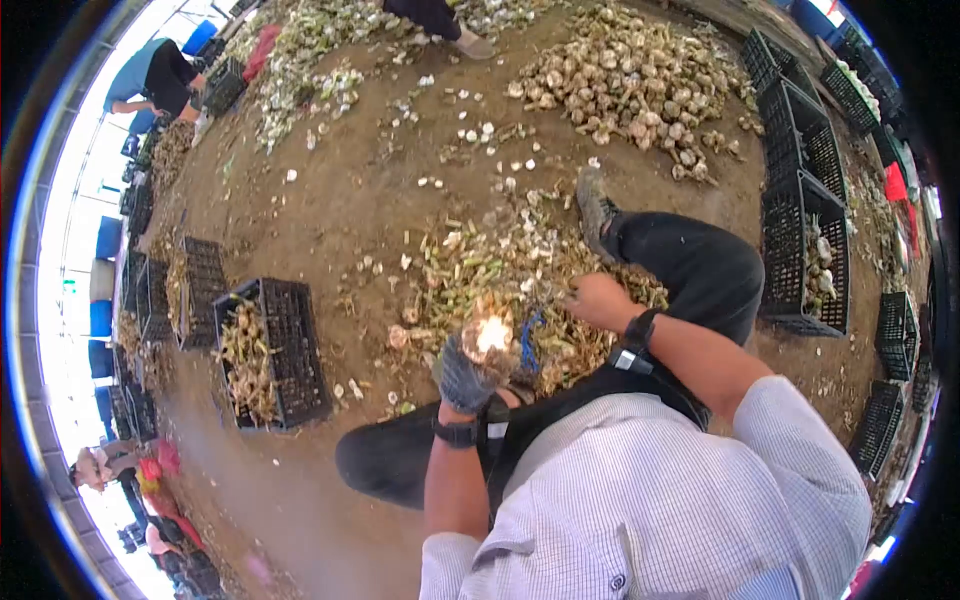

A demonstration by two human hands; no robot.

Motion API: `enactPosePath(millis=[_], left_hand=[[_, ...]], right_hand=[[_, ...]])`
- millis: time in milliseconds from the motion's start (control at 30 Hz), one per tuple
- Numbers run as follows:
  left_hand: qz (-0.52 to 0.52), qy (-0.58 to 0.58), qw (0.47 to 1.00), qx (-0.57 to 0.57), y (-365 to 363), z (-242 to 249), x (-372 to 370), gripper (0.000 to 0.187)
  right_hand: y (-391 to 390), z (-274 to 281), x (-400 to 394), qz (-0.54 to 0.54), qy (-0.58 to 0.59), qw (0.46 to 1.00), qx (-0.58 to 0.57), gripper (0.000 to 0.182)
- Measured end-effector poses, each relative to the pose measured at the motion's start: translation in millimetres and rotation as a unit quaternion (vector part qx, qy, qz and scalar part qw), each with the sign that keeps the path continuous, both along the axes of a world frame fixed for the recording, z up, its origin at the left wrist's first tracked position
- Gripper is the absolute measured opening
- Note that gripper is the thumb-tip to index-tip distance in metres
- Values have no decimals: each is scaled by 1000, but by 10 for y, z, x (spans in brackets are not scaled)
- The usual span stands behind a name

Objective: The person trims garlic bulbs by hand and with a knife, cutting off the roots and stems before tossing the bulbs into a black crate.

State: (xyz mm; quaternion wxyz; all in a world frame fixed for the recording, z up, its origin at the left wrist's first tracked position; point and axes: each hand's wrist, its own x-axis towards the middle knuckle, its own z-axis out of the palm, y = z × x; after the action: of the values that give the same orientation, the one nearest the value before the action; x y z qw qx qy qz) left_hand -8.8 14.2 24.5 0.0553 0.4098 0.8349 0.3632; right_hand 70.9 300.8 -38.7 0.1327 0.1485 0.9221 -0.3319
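Note:
My left hand (463,378), in a grey knit glove, is closed around a garlic bulb (489,338), which is washed out by bright light. My right hand (603,303) is bare, with its fingers curled together over the pile of garlic stalks and trimmings (470,272) between my legs. What those fingers hold, if anything, is hidden. A blue strip (531,342) lies among the trimmings between my two hands. Another garlic bulb (398,337) rests on the ground to the left of the glove.
A heap of garlic bulbs (640,82) lies ahead on the dirt floor. Black crates (292,350) stand at the left, one holding garlic stalks, and more crates (803,185) line the right. Other people (150,80) are at the left edge; a shoe (474,45) shows at the top.

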Motion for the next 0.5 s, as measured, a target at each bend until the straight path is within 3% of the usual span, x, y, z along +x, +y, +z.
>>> enactPosePath(millis=[33, 200, 267, 333, 400, 433, 500], left_hand=[[10, -122, 991, 60, 151, 177, -6, 33], [37, -300, 952, 45, 149, -206, -61, 30], [41, -310, 950, 23, 240, -207, -48, 29], [26, -385, 914, 126, 239, -402, 14, 31], [-40, -352, 932, 73, 192, -425, 31, 38], [57, -438, 891, 103, 252, -456, 38, 28], [68, -437, 890, 113, 263, -324, 65, 30]], right_hand=[[-69, 161, -59, -4, 60, 998, 11, 33], [-328, 632, -51, -28, 107, 988, -106, 35], [-420, 752, -64, -30, 71, 984, -161, 34], [-504, 728, -58, -2, 111, 982, -150, 27], [-528, 744, -30, 27, 138, 981, -134, 23], [-538, 753, -18, 35, 150, 980, -123, 19], [-541, 829, -1, 53, 127, 985, -109, 20]])
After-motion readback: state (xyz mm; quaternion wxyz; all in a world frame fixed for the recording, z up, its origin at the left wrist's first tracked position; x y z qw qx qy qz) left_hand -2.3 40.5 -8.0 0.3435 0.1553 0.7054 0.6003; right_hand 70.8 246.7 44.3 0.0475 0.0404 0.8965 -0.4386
